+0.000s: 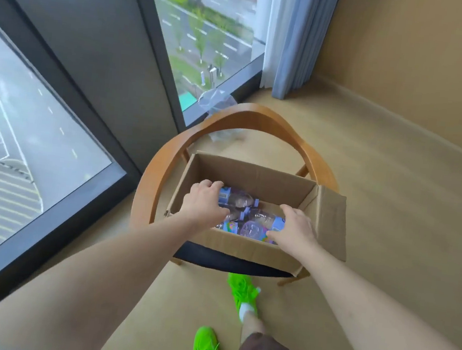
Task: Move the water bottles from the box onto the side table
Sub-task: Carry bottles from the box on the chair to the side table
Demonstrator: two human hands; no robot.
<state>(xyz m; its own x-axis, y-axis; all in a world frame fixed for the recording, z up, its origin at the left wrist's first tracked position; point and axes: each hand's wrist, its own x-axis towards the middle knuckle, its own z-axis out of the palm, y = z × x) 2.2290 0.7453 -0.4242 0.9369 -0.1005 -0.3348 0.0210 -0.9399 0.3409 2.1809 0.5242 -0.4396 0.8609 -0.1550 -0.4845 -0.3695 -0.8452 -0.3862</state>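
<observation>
Both hands in cardboard box (247, 248) on chair (248, 116): left grip (205, 200) wraps one water bottle (238, 198), right grip (294, 228) wraps another water bottle (265, 220).

One box (253, 174) sits open on one chair (166, 150). Inside it lie water bottles (259, 221); about four show, though hands cover parts of them and the exact count cannot be told. Two hands reach into the box: the left hand (204, 200) and the right hand (294, 228). Two green shoes (242, 291) show on the floor below. One curtain (291, 38) hangs in the corner. One piece of clear plastic wrap (215, 101) lies behind the chair. Two window panes (206, 28) show the street outside.
</observation>
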